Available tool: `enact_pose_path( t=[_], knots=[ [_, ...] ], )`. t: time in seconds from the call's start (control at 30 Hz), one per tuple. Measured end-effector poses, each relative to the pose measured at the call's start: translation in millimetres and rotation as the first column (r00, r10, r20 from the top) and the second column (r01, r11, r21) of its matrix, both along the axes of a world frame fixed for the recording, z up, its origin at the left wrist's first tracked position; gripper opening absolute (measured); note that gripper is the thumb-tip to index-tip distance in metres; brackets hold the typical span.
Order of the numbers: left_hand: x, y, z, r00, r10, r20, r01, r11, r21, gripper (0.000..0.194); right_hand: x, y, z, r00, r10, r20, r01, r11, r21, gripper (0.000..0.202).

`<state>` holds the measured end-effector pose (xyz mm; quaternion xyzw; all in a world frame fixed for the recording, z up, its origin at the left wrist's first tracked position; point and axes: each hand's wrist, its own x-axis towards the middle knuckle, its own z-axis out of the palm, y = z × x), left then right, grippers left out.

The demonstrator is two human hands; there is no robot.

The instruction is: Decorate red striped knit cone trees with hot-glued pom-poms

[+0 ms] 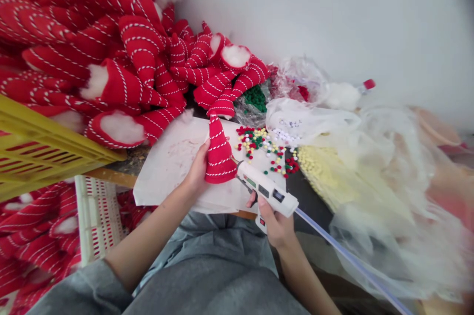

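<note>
- Dozens of striped cones [92, 33] lie heaped at the back left, reaching the edge of the white paper [159, 167]; a nudge could slide some into the work.
- A long translucent rod [344, 253], probably a glue stick, trails from the gun's rear past the plastic bags [388, 226]; if it snags there, the aim could be pulled aside.
- The glue gun [264, 186] is clamped in the right hand [279, 226], fingers wrapped round its handle; whether the trigger is pressed, I cannot tell. Too hard a squeeze could leave a blob.
- The left hand [197, 169] is closed on the left side of the red cone [219, 152], the nozzle [234, 159] at its right edge; a slip could bring a likely hot tip onto fingers.
- Loose pom-poms [246, 137] lie just beyond the gun; a careless sweep could scatter them.
- The red cone is held over the paper, broad end towards the wearer, narrow tip pointing away.
- Its red cloth looks smooth and filled out, crossed by slanting bands of thin white cord.
</note>
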<state>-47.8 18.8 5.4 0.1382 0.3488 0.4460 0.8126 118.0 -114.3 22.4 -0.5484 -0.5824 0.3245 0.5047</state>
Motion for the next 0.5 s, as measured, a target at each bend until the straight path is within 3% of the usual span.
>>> enact_pose_path(
  t=[0.1,0.3,0.5],
  knots=[
    [0.1,-0.5,0.5,1.000,0.015,-0.009,-0.015,0.999,-0.033,0.049,-0.3,-2.2,-2.3,0.999,0.028,-0.024,-0.028,0.999,-0.019,0.023],
    [1.5,-0.4,2.2,0.999,0.040,-0.013,-0.041,0.997,-0.069,0.047,-6.2,-5.9,-2.3,0.992,-0.066,-0.104,0.058,0.995,-0.085,0.028],
    [2.4,0.9,4.1,0.998,0.057,-0.017,-0.058,0.996,-0.067,0.044,1.3,-8.9,0.4,0.991,-0.001,-0.134,-0.010,0.997,-0.081,0.021]
  ],
)
